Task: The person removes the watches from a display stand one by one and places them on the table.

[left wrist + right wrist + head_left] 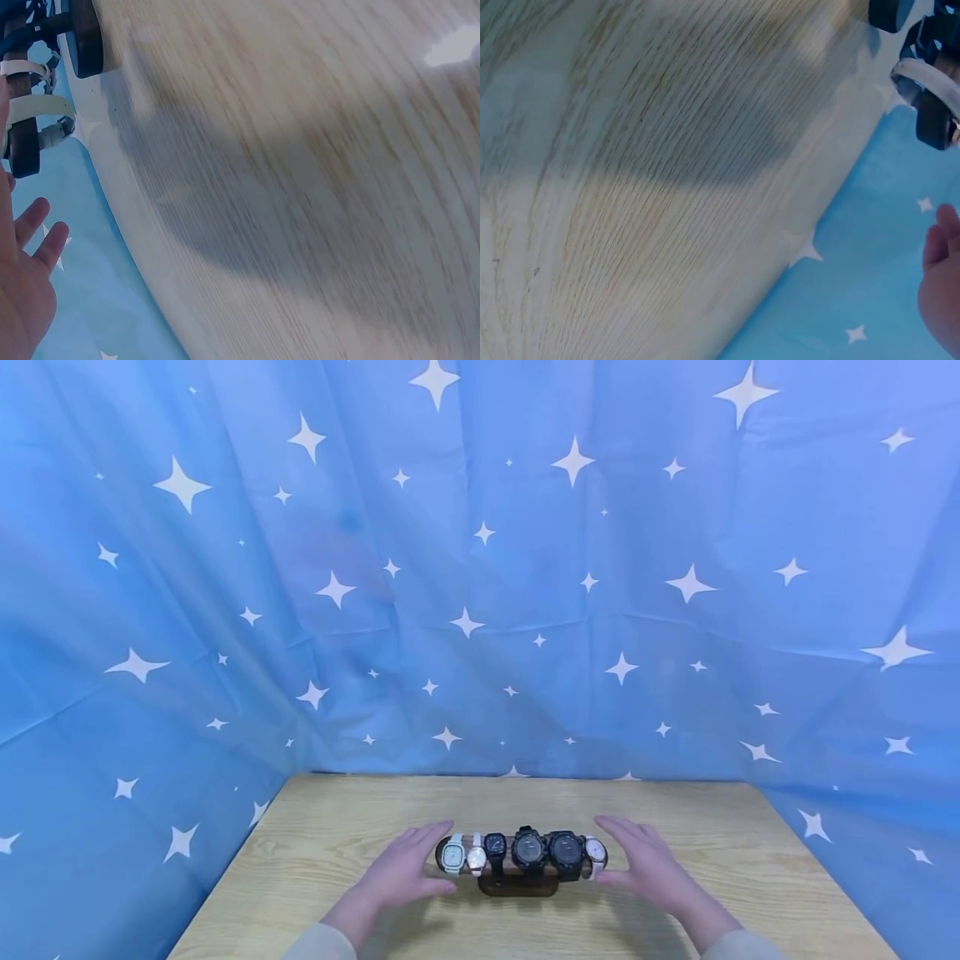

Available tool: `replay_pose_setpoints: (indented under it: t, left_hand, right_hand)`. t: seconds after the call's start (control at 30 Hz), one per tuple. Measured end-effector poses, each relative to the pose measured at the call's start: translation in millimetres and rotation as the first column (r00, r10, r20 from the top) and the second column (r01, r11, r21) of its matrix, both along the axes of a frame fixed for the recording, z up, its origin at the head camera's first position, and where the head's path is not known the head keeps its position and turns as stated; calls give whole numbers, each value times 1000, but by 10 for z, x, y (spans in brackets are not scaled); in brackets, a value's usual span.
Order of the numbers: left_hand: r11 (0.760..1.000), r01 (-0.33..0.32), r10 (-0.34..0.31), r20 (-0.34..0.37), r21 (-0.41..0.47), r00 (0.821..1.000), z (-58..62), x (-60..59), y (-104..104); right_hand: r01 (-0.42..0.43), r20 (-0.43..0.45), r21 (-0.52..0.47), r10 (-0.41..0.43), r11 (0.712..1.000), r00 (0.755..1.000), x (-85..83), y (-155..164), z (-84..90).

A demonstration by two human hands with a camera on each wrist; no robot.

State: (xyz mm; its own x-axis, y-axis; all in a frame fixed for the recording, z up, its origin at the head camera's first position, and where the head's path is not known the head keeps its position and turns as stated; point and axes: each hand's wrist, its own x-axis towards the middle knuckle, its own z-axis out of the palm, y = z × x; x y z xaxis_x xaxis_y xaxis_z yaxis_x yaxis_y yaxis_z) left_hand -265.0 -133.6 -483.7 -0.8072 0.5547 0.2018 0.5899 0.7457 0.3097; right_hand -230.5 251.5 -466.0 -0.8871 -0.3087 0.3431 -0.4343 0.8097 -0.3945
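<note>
The left hand (408,868) is spread nearly flat, fingers straight and slightly apart, its fingertips at the left end of the watch stand (519,883); it grips nothing, and whether the fingertips actually touch the stand's end cannot be told from the head view. The stand sits near the front middle of the wooden table (337,827), a dark bar on a short base carrying six watches in a row: a pale square watch (453,855) at the left, a small white one, three black ones in the middle, and a small round watch (596,852) at the right. The right hand (645,860) mirrors the left, open and flat-fingered beside the right end, holding nothing.

The likely trouble is a lopsided squeeze: if one palm presses before the other, the stand could skid or tip on its narrow base. The outer watches sit right by the fingertips, so a brushing finger might twist or slide one along the bar.
</note>
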Motion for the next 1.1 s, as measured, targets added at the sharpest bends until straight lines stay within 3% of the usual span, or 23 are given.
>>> replay_pose_setpoints:
  t: [0.43,0.8,1.1]
  left_hand:
    - [996,41,-39,-29,84,999,-70,-66,101]
    - [992,-4,-2,47,128,999,-79,-70,118]
    - [988,0,-10,68,152,998,-63,-71,95]
  right_hand:
    - [-15,114,-31,19,999,993,-83,-80,-2]
    - [-74,122,-15,75,997,990,-111,-55,35]
    - [-91,218,-45,98,995,971,-137,-49,47]
